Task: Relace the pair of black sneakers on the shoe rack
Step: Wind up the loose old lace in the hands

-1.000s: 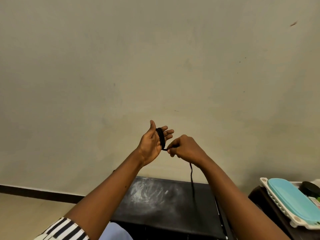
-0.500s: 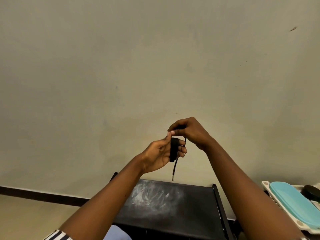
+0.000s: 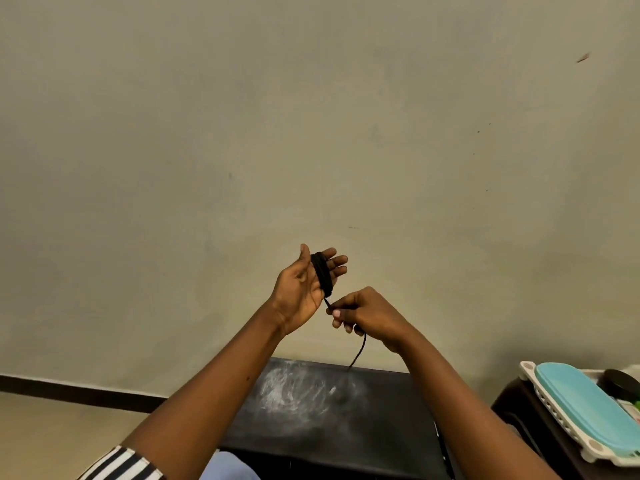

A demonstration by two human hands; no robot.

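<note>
A black shoelace (image 3: 322, 273) is wound in several turns around the fingers of my left hand (image 3: 304, 285), which is raised with palm and fingers straight. Just below and to the right, my right hand (image 3: 363, 311) pinches the lace where it leaves the coil. The loose end (image 3: 358, 351) hangs down from that hand towards the black shoe rack top (image 3: 381, 417). No sneakers are in view.
The rack top is dusty with white smears and stands against a plain beige wall. At the right, a dark stand carries a white tray with a light blue lid (image 3: 588, 407) and a black round object (image 3: 621, 382). A dark skirting strip runs along the left.
My right hand came down from above the left hand's fingers to below them, carrying the lace round the coil. My left hand turned palm up again and its fingers straightened.
</note>
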